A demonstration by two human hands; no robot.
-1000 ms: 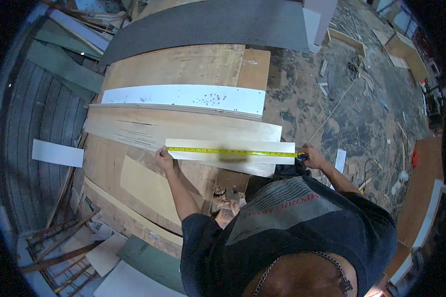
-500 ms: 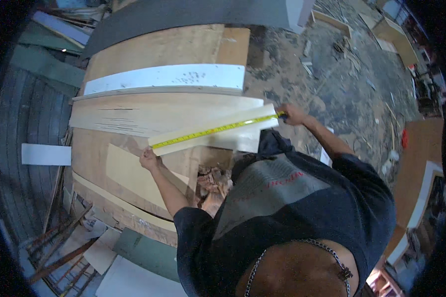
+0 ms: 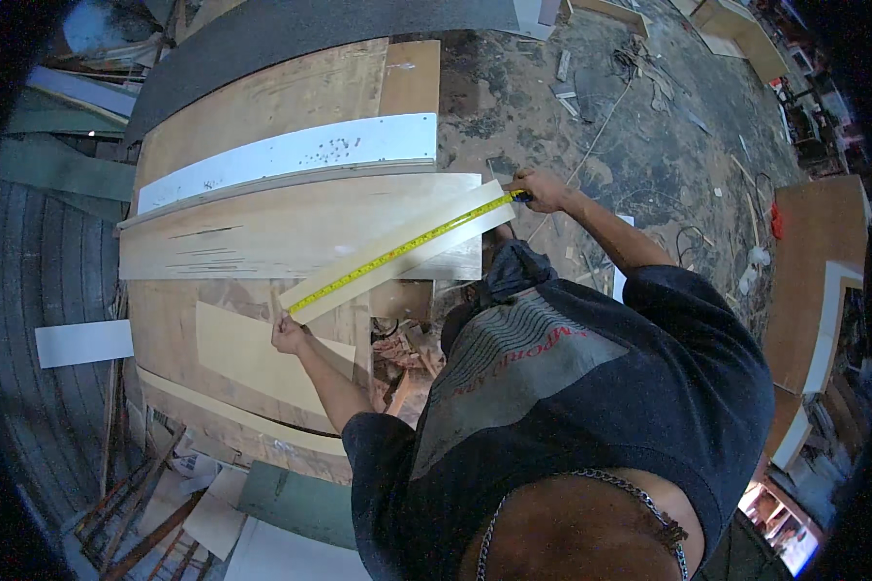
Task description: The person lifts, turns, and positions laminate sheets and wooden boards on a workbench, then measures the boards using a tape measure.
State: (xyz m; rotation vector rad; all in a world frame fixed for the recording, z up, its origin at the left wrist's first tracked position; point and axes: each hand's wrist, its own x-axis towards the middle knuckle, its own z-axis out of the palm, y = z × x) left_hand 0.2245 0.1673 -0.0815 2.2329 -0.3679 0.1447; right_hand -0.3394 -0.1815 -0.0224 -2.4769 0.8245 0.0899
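Note:
A yellow tape measure [image 3: 404, 251] is drawn out lengthwise along a narrow pale wooden strip [image 3: 337, 299]. At the strip's lower left end, my left hand [image 3: 287, 335] pinches the tape's end against the wood. My right hand [image 3: 546, 191] is closed around the dark tape case at the far right end. Strip and tape slant upward to the right, across a wide pale board [image 3: 300, 225] with dark cracks in its face. Below the strip's left part lies a cream panel [image 3: 247, 347], partly behind my left forearm.
A white-faced board [image 3: 291, 152] lies farther back on the plywood stack [image 3: 165, 315]. Wood scraps [image 3: 402, 363] sit below the stack's right side. Debris and cords [image 3: 639, 68] litter the dirty floor. A brown cabinet-like piece [image 3: 812, 290] stands at the right.
The strip and tape now slant more steeply, the right end raised and the left end lower. Both hands keep their hold on the tape. The whole view has shifted slightly.

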